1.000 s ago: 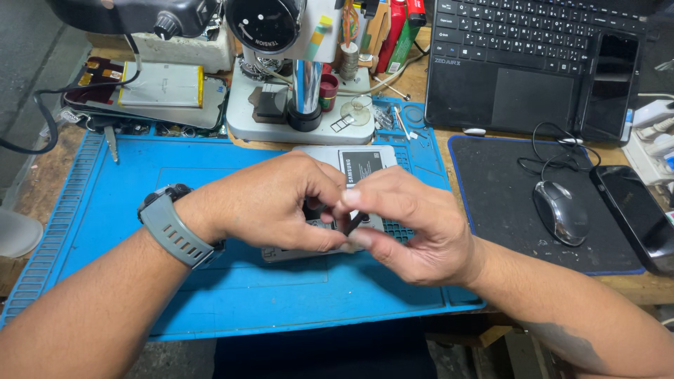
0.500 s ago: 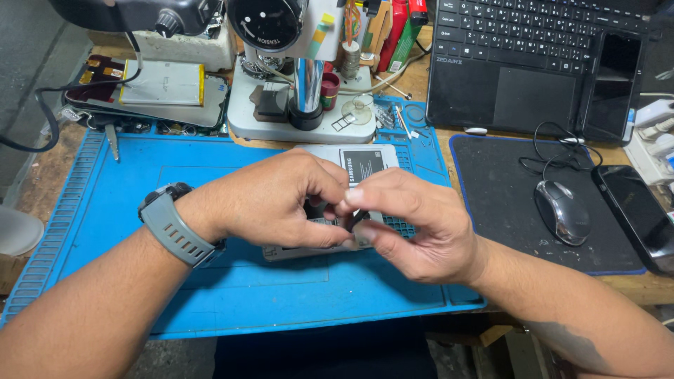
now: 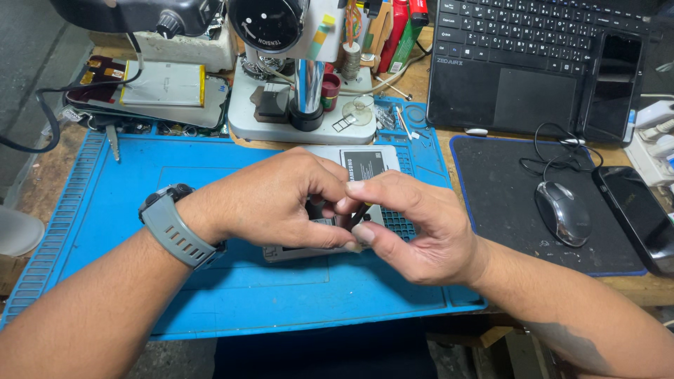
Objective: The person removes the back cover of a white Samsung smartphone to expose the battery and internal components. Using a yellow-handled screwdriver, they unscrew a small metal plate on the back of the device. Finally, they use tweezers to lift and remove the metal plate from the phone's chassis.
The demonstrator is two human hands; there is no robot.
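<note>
A grey opened phone [image 3: 365,165] with its battery showing lies back-up on the blue work mat [image 3: 210,196]. My left hand [image 3: 270,200], a grey watch on its wrist, rests over the phone's lower half with fingers curled down onto it. My right hand [image 3: 414,228] pinches a thin dark tool [image 3: 358,214] between thumb and forefinger, its tip down at the phone between both hands. The phone's lower part is hidden under my hands.
A microscope stand [image 3: 302,91] stands behind the mat. A laptop [image 3: 533,56] with a dark phone leaning on it sits back right, above a black mouse pad [image 3: 505,189] with a mouse [image 3: 562,210]. Another dark phone [image 3: 642,217] lies far right. A battery and parts [image 3: 161,84] lie back left.
Both hands stay on the phone with only small shifts. My right fingers have closed slightly tighter around the thin tool.
</note>
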